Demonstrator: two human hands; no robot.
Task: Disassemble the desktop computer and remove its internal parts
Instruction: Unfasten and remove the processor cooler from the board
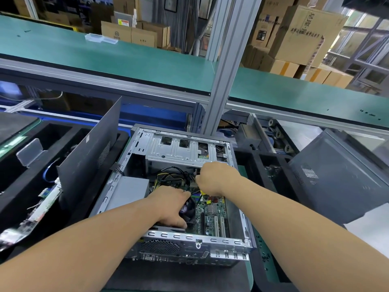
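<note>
Fingers [181,223] of the left hand [170,207] curl down over the black fan [188,209] in the middle of the case [189,241]. They look bent around its edge, as if they hold it, but the hand hides most of the fan. The right hand [214,180] is farther back. Its fingers [199,179] are bunched close together at the wires [174,175], and they seem to pinch a plug or a wire there. I cannot tell just which one.

The computer lies on its side on the table [249,277], right in front of the person. Its side panel [90,157] is already off and leans up just to the left. So the opening step looks done.

Most parts are still inside. The green board [212,216] is in its place at the bottom. The grey power box [128,192] sits at the left. The metal drive cage [179,150] is at the back. Yellow and black wires still run over the board.

I think the job is only at the start. The wires need to come loose first, then the fan, the board and the power box can come out.

To the left lies a black foam tray [19,197] with some small boards in it. Another grey computer [336,178] stands at the right.
</note>
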